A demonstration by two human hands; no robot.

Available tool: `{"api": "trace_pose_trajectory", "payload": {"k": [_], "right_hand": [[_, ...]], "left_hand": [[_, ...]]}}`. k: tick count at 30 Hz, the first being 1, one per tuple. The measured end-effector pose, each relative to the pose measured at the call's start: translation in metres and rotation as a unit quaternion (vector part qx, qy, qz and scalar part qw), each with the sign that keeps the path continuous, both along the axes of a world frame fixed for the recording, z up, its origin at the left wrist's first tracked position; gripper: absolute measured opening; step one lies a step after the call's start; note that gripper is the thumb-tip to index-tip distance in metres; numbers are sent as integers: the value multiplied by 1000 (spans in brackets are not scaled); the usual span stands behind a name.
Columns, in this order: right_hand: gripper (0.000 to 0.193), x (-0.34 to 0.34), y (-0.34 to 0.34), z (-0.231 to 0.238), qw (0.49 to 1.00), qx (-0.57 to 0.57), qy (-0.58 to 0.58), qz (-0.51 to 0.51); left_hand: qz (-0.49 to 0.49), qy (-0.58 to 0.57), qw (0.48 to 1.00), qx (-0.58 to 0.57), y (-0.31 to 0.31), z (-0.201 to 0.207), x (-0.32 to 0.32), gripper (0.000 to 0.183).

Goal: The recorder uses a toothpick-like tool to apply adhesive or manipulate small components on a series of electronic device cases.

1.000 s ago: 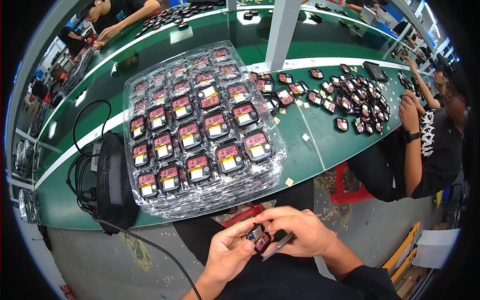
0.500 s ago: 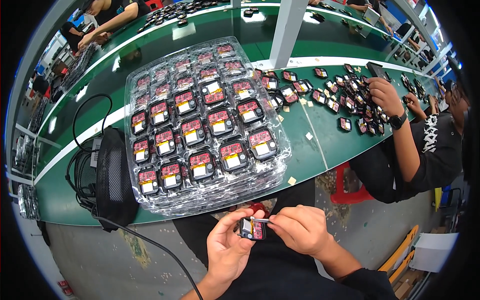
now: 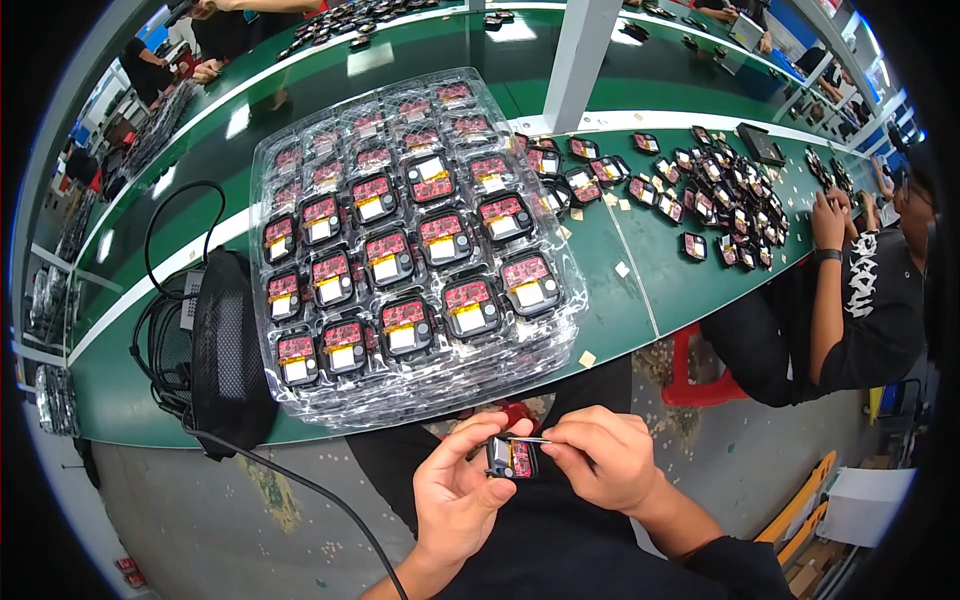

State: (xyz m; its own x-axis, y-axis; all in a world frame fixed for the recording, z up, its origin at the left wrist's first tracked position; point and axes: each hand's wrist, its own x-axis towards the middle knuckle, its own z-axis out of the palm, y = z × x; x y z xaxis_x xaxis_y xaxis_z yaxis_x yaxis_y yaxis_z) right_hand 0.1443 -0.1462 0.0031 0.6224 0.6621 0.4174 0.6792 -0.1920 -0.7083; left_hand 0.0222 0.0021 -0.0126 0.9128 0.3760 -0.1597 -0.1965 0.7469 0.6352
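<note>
Below the table edge, my left hand [image 3: 462,490] is closed round a small black square device case [image 3: 511,458] with a red circuit board, a white block and a yellow strip inside. My right hand [image 3: 606,456] pinches slim metal tweezers [image 3: 530,440], whose tip lies over the upper edge of the case. Whether the tip touches the board is too small to tell. Just beyond my hands, a stack of clear plastic trays [image 3: 440,385] carries rows of similar open cases, such as the near one [image 3: 470,308].
A loose pile of cases [image 3: 725,205] lies to the right on the green table [image 3: 625,300]. A person [image 3: 860,300] works there beside a red stool [image 3: 690,372]. A black mesh bag [image 3: 232,350] with cables sits at left. A grey post [image 3: 577,70] rises behind the trays.
The case in my left hand has shifted slightly right and turned a little, with the tweezers still at its top. The person at right has drawn a hand back from the pile.
</note>
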Motion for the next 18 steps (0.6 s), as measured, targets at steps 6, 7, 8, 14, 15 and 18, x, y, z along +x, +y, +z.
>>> {"api": "trace_pose_trajectory", "payload": {"k": [6, 7, 8, 14, 15, 18], "right_hand": [[21, -4, 2, -1, 996, -14, -85, -8], [23, -6, 2, -1, 995, -20, -99, -10], [24, -6, 2, 0, 993, -26, -112, -11], [24, 6, 0, 7, 999, -3, 15, 40], [25, 3, -5, 9, 997, -4, 74, 16], [28, -4, -11, 13, 994, 18, 108, 14]], "left_hand": [[11, 20, 1000, -10, -2, 5, -1, 56], [16, 30, 999, -10, -3, 5, -1, 58], [16, 30, 999, -9, -3, 5, -1, 58], [4, 5, 999, 48, 3, 3, -3, 63], [-16, 2, 999, 27, 5, 5, -2, 63], [-42, -13, 999, -10, 5, 5, -2, 61]]}}
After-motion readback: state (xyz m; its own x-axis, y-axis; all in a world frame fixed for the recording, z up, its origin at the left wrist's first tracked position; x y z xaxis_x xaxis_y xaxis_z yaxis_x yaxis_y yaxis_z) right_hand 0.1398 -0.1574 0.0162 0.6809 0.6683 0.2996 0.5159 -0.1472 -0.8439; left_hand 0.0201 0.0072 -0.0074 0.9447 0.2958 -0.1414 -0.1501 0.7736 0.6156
